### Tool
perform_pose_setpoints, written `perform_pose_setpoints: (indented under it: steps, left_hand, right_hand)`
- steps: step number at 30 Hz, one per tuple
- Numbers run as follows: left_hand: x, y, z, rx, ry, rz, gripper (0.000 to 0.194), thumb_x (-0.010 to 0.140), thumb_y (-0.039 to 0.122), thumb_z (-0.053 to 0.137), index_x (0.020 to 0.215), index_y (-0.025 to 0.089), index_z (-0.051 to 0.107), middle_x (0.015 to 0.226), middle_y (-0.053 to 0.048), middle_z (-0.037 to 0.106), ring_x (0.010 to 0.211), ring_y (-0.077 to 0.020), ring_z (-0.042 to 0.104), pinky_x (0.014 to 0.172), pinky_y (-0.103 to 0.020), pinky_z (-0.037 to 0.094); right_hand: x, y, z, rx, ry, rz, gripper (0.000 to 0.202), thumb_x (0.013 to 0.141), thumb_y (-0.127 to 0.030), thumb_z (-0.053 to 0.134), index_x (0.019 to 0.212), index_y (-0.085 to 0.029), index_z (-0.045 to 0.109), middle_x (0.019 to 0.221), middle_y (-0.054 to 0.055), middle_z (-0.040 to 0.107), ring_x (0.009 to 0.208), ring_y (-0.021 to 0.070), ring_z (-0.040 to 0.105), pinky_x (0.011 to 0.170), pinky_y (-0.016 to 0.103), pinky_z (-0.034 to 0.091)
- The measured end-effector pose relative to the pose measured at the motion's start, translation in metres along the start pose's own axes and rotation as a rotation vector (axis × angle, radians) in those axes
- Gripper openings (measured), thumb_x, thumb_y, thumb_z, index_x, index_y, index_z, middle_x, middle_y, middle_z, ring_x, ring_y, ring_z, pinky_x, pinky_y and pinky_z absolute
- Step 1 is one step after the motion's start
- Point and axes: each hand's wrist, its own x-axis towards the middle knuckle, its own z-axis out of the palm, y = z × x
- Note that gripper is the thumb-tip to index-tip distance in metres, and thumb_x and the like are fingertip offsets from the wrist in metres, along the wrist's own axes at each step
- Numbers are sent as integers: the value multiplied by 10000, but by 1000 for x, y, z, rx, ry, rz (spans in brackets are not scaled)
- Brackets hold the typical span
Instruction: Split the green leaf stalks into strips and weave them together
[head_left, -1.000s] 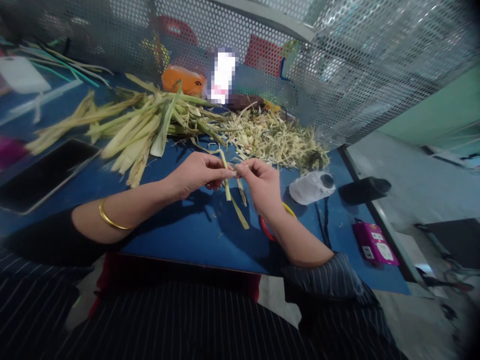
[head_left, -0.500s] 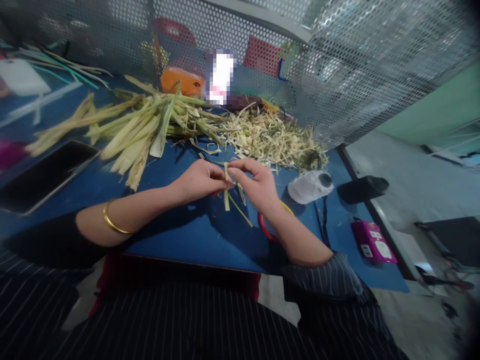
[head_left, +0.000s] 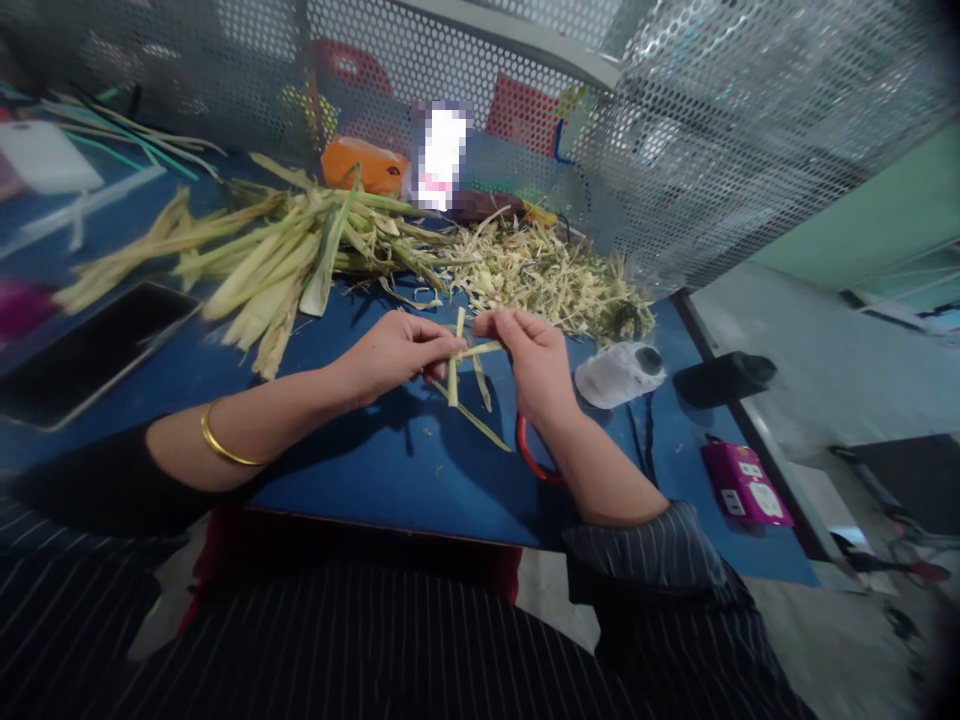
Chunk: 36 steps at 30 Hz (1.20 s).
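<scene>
Between finger and thumb my left hand (head_left: 411, 352) pinches a small piece of crossed pale green plant strips (head_left: 454, 380) above the blue table. My right hand (head_left: 529, 362) is closed on a strip end (head_left: 484, 348) that runs across from the left fingertips. Other thin strips hang down below the fingers. Beyond the hands lie long pale husk leaves (head_left: 262, 265) and, to their right, a heap of shredded scraps (head_left: 547, 275). Under my right wrist shows a red ring-shaped handle (head_left: 534, 458), partly hidden.
A dark phone or tablet (head_left: 94, 350) lies at the left. On the right are a white wrapped roll (head_left: 619, 375), a black cylinder (head_left: 724, 378) and a purple packet (head_left: 746, 485). An orange pouch (head_left: 364, 165) stands by the perforated metal screen (head_left: 675, 150).
My right hand has moved slightly right, away from my left hand, drawing a strip out sideways between them. The crossed strips have tilted a little.
</scene>
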Motion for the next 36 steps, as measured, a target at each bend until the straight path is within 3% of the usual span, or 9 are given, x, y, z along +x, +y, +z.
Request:
perform_pose_setpoints:
  steps: [3, 7, 14, 19, 27, 30, 36]
  left_hand:
    - [3, 1, -4, -110, 28, -44, 371, 815, 476, 625, 629, 155, 640, 604, -26, 619, 497, -85, 509, 487, -222, 368]
    - [6, 3, -7, -196, 14, -86, 417, 857, 533, 553, 709, 161, 665, 618, -42, 643, 491, -100, 530, 486, -233, 389]
    - [2, 8, -6, -106, -20, -60, 196, 777, 320, 684, 829, 132, 708, 702, -40, 687, 525, -78, 527, 489, -205, 372]
    - [2, 8, -6, -90, -19, -56, 167, 780, 295, 665, 741, 134, 689, 655, -29, 660, 509, -73, 516, 486, -207, 356]
    - [2, 7, -6, -155, -17, -109, 125, 761, 253, 663, 697, 145, 668, 559, -3, 596, 483, -73, 498, 463, -203, 322]
    - [1, 7, -6, -147, -22, -96, 194, 764, 289, 680, 645, 142, 636, 542, -2, 579, 481, -68, 484, 464, -200, 318]
    - [1, 5, -6, -42, -28, -27, 207, 720, 335, 746, 718, 137, 682, 559, -3, 592, 506, -82, 512, 482, -207, 353]
  right_hand:
    - [3, -2, -5, 59, -65, 81, 271, 832, -468, 622, 788, -209, 686, 735, 12, 669, 711, 133, 615, 753, 304, 499]
    - [2, 1, -4, 85, -136, 101, 189, 750, -361, 732, 708, -192, 659, 679, -3, 661, 654, 117, 595, 749, 299, 498]
    - [2, 3, -3, 87, -108, 58, 140, 759, -319, 708, 712, -203, 647, 672, -21, 637, 645, 113, 582, 741, 304, 504]
    - [2, 2, -3, 61, -124, 16, 119, 718, -278, 736, 773, -212, 654, 710, -25, 649, 673, 118, 597, 748, 312, 508]
    - [4, -4, -9, -129, -219, -135, 170, 736, -340, 739, 727, -202, 641, 663, -26, 621, 621, 108, 526, 630, 277, 441]
    - [4, -6, -9, -265, -202, -205, 131, 763, -313, 709, 726, -198, 657, 678, -26, 622, 621, 102, 503, 619, 268, 417]
    - [0, -2, -5, -336, -127, -225, 116, 777, -264, 681, 701, -186, 640, 646, -28, 617, 594, 99, 502, 597, 262, 393]
